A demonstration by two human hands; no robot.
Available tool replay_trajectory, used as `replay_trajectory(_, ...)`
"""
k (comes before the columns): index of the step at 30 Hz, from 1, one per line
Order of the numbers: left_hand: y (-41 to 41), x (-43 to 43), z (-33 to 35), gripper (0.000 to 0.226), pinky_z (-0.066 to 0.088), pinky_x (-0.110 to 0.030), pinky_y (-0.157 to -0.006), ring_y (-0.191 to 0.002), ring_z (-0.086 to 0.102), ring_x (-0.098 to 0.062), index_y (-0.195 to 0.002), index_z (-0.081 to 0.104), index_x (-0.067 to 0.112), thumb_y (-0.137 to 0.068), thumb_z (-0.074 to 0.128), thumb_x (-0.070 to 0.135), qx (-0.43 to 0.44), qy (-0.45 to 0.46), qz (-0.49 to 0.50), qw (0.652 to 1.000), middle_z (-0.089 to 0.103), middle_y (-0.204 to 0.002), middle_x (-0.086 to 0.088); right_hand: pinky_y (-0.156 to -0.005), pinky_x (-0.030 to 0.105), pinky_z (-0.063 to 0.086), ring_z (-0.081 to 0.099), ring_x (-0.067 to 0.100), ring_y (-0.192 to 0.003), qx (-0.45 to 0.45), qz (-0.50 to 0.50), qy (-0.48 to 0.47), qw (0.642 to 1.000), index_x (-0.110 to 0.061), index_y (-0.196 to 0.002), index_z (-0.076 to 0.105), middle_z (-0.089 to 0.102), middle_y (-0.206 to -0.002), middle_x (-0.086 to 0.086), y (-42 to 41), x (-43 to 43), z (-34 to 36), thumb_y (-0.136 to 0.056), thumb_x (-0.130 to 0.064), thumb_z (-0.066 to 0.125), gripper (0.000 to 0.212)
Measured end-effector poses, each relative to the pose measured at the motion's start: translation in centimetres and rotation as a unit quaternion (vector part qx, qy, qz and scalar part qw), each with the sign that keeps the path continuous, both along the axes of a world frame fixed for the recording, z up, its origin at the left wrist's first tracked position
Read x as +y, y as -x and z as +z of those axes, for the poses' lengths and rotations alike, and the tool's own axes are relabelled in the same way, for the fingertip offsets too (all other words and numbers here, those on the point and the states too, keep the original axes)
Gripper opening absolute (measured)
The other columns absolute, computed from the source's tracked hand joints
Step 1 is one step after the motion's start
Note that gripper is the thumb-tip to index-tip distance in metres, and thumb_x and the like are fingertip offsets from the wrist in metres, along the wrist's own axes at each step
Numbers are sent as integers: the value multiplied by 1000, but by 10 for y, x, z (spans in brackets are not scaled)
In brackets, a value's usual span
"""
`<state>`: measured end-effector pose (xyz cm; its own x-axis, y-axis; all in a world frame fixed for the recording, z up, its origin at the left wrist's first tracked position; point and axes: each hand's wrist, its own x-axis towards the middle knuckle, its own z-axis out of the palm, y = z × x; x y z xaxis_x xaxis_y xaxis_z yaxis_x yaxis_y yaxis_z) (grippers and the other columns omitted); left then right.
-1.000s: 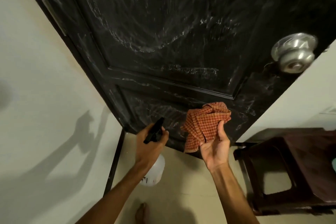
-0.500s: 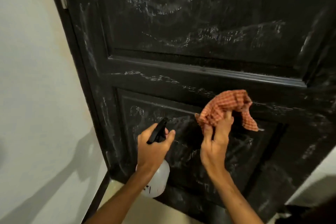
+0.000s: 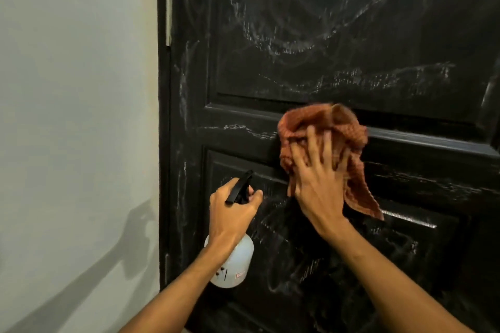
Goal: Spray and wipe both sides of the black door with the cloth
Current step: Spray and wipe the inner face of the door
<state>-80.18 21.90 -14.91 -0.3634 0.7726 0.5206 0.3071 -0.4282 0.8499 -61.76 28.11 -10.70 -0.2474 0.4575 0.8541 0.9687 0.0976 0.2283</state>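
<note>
Against the door's [image 3: 351, 35] middle rail, your right hand [image 3: 318, 186] now presses the cloth [image 3: 349, 138], fingers [image 3: 311, 143] spread: wiping resumes; your left hand [image 3: 232, 213] grips the spray bottle [image 3: 235, 265].

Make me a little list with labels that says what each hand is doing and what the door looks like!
place: in front of a black door, white wall on the left
left hand: holds a spray bottle, white body, black trigger top
right hand: fingers spread, pressing a red checked cloth against the door
cloth spot: on the rail between the upper and lower panels
door surface: whitish streaks and swirls on both panels
hinge: on the door's left edge
</note>
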Motion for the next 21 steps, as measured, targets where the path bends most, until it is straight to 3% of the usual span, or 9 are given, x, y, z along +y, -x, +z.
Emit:
replay_trajectory(1,1,-1,-2,23,59,-41,-55,-57,64,-13,-72,64,22,-86,83,21,1,-2,3,1000,65,-64,8,-121,65,-4,8,38,-156,-74,31,31,996,-25,-159,34,12,-170,12,2,2,-17,-86,-30,58,77)
replay_trajectory(3,6,-4,1,22,60,-46,-56,-59,66,-17,-72,65,21,-85,83,22,-1,-5,9,1000,66,-65,5,-124,62,0,22,34,-154,-180,67,69,979,-24,-155,41,18,-169,10,2,6,-27,-80,-31,73,82)
replay_trajectory(5,16,-6,6,21,59,-45,-56,-60,67,-18,-72,66,21,-85,83,22,-22,-2,16,1000,67,-65,4,-124,58,-1,36,31,-146,-165,73,53,982,-26,-152,46,32,-164,10,7,12,-3,-74,-32,78,85)
replay_trajectory(8,29,-4,8,21,56,-39,-56,-59,65,-15,-71,67,22,-84,83,22,-32,0,28,999,67,-65,4,-123,63,-1,29,38,-148,-71,22,8,997,-26,-152,45,32,-163,15,21,14,33,-83,-31,66,73)
replay_trajectory(11,46,-6,7,21,60,-44,-60,-61,67,-18,-71,67,22,-84,84,21,-33,-2,45,998,68,-65,3,-123,63,-2,21,38,-153,-166,70,46,983,-25,-156,40,15,-170,13,42,21,6,-86,-33,64,74)
replay_trajectory(13,51,-5,9,21,62,-48,-60,-62,68,-19,-71,67,22,-83,84,23,-20,6,52,998,68,-66,3,-123,52,0,39,35,-146,-236,95,92,963,-24,-153,45,28,-166,12,41,25,-11,-82,-33,71,76)
replay_trajectory(16,77,3,11,19,62,-50,-58,-62,69,-23,-71,68,22,-82,83,28,-36,21,65,997,69,-65,2,-122,54,4,43,34,-139,-165,82,56,981,-28,-149,47,48,-150,8,65,29,17,-87,-35,56,63)
replay_trajectory(19,89,11,15,19,63,-53,-65,-74,71,-32,-69,72,25,-81,81,38,-53,39,73,995,72,-70,-2,-121,61,-2,27,38,-148,-102,49,19,993,-29,-155,37,31,-162,12,78,31,34,-92,-39,47,65)
replay_trajectory(21,102,17,15,19,63,-54,-66,-75,71,-31,-69,71,27,-82,82,35,-51,47,74,995,72,-72,-4,-122,58,-11,21,38,-153,-196,79,53,976,-26,-156,38,16,-169,13,93,42,13,-87,-39,61,74)
